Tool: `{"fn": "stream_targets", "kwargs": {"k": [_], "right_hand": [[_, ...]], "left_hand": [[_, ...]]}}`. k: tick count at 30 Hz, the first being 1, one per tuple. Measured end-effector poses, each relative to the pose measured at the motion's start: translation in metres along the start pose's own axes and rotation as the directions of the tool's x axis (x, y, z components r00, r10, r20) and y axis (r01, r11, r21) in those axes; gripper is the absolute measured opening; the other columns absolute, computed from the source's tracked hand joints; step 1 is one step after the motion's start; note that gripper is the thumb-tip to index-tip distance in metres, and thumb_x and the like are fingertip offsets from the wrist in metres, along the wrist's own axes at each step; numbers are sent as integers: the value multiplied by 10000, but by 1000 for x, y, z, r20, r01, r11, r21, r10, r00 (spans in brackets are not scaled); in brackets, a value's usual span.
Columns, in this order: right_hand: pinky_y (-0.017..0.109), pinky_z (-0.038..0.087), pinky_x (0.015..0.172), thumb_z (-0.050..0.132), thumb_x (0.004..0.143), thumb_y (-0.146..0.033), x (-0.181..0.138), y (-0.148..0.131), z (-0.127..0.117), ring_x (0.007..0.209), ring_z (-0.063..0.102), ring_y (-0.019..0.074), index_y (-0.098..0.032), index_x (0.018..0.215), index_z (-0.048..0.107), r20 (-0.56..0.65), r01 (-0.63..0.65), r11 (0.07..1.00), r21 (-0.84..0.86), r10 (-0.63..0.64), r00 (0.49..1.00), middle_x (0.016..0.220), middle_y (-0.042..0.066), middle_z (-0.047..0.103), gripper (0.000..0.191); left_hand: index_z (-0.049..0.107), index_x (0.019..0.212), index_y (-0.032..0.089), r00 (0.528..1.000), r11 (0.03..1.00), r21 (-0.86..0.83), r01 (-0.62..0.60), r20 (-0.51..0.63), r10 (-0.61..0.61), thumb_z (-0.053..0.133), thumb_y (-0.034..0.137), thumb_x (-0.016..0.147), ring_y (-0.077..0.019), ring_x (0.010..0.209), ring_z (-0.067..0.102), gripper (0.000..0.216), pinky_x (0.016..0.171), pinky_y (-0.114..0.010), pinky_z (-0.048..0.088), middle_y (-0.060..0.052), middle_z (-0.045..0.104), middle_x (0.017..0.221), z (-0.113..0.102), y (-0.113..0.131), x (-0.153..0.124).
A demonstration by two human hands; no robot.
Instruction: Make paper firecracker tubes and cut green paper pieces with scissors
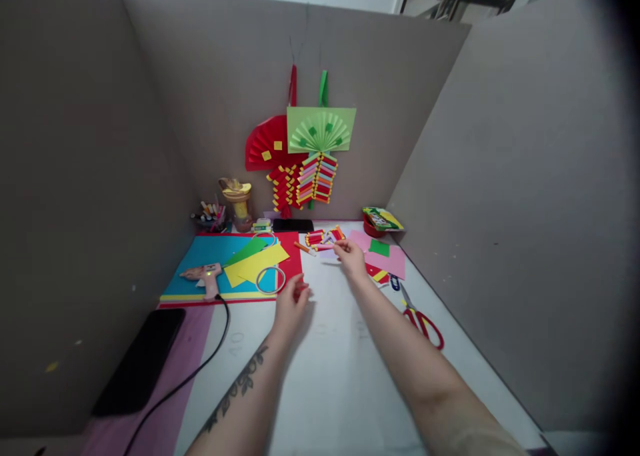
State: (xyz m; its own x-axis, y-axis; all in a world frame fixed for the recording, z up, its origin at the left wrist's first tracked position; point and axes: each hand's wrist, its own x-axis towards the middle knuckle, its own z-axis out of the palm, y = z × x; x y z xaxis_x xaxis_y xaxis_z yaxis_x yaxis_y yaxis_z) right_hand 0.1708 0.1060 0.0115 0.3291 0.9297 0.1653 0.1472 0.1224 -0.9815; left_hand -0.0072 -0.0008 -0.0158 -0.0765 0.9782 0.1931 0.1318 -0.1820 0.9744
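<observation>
Right hand (351, 259), just right of and below frame centre, is closed in a fingertip pinch on the right end of a slim pink piece (324, 247), probably rolled paper, though blur leaves this uncertain; left hand (293, 301), lower and nearer centre, is loosely half-curled, nothing visible in it. Piece judged light and easily crushed, best held gently near one end. Gripped end hidden; detail of the red-and-yellow bundle (315, 237) behind unresolved.

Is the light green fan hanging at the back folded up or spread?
Spread: the light green fan shows its pleats radiating in a wide arc.
</observation>
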Motion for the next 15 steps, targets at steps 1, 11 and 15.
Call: {"fn": "stream_targets", "kwargs": {"k": [1, 11, 15], "right_hand": [[266, 463, 582, 620, 641, -361, 18, 0, 4, 622, 574, 151, -144, 789, 595, -3, 25, 996, -91, -25, 1000, 662, 17, 618, 264], [341, 480, 731, 591, 650, -204, 93, 26, 41, 698, 624, 193, -144, 706, 660, 28, 9, 920, -393, 2, 1000, 706, 52, 675, 108], [346, 472, 775, 568, 690, -214, 93, 26, 38, 779, 635, 205, -163, 738, 684, 57, 42, 898, -438, -19, 998, 759, 56, 696, 135]], "left_hand": [[555, 1143, 166, 999, 999, 41, -31, 22, 30, 543, 313, 799, -162, 790, 626, 375, 725, -300, 488, -73, 659, 912, 1, -1, -1], [587, 1136, 197, 988, 975, 198, -103, 137, 77, 490, 312, 833, -169, 731, 605, 338, 717, -307, 462, -60, 672, 878, 0, 2, -4], [598, 1109, 181, 995, 992, 121, -28, 96, 16, 509, 327, 818, -159, 698, 598, 337, 673, -284, 456, -50, 665, 824, 1, 1, -2]]}}
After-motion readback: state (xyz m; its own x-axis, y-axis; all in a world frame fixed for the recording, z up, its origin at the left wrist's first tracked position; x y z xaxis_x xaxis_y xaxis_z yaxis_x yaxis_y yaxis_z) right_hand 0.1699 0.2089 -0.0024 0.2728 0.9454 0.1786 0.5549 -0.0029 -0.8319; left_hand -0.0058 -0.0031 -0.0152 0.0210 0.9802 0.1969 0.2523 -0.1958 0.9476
